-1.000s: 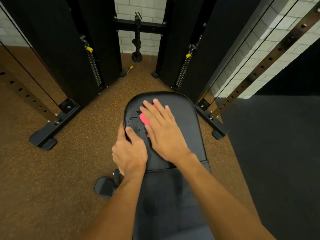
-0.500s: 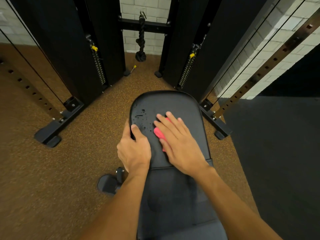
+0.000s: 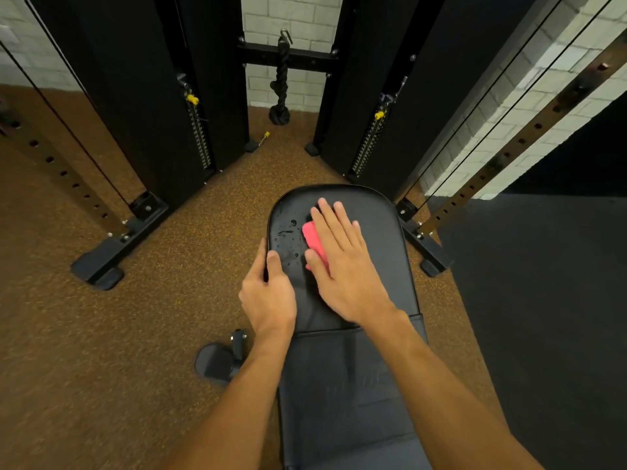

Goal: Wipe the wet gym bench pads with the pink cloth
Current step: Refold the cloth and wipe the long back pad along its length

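Head view, looking straight down a black bench. Dead centre, the far pad [image 3: 373,252], with the cloth [image 3: 314,242] on its left half, pinned under the right hand [image 3: 342,262]. Fingers straight and spread, flat on top, just a strip of pink poking out at the hand's 9 o'clock. At 7 o'clock of the cloth, the left hand [image 3: 268,296], clamped on the pad's left edge, thumb on top, fingers wrapped round the rim. A few drops [image 3: 288,228] beading at 10 o'clock of the cloth. Closer in, the near pad [image 3: 339,385] under both forearms. Off at 12 o'clock, a rope [image 3: 282,83] hanging between two black towers [image 3: 135,96]. Speckled brown floor [image 3: 101,351] at 9, dark mat [image 3: 543,300] at 3.
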Demonstrator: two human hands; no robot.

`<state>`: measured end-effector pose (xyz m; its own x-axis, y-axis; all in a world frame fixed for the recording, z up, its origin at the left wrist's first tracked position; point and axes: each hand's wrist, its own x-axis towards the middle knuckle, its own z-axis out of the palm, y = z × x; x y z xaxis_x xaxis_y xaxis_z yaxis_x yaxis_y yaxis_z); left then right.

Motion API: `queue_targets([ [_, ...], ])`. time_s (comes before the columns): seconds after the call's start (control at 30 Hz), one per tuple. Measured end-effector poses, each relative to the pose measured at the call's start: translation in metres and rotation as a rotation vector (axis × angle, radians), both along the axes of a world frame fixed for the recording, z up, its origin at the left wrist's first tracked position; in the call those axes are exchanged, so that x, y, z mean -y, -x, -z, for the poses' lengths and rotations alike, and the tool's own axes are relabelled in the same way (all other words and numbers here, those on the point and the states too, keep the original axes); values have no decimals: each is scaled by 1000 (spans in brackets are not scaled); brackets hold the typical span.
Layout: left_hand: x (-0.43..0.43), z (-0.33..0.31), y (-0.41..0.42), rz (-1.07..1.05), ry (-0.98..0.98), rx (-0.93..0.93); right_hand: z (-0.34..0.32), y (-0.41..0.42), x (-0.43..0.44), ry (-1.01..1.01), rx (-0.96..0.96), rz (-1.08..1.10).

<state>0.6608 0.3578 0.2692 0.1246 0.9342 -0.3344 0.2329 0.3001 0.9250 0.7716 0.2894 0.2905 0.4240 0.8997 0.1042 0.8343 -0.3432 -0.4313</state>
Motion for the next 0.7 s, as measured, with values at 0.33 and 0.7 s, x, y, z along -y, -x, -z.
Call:
queue_targets([
  [0.33,-2,-10,26,-39,-35,187,12,46,28,-322,-36,266],
  [0.7,-7,-16,28,156,-300,-51,2,29,27,-426,-169,267],
])
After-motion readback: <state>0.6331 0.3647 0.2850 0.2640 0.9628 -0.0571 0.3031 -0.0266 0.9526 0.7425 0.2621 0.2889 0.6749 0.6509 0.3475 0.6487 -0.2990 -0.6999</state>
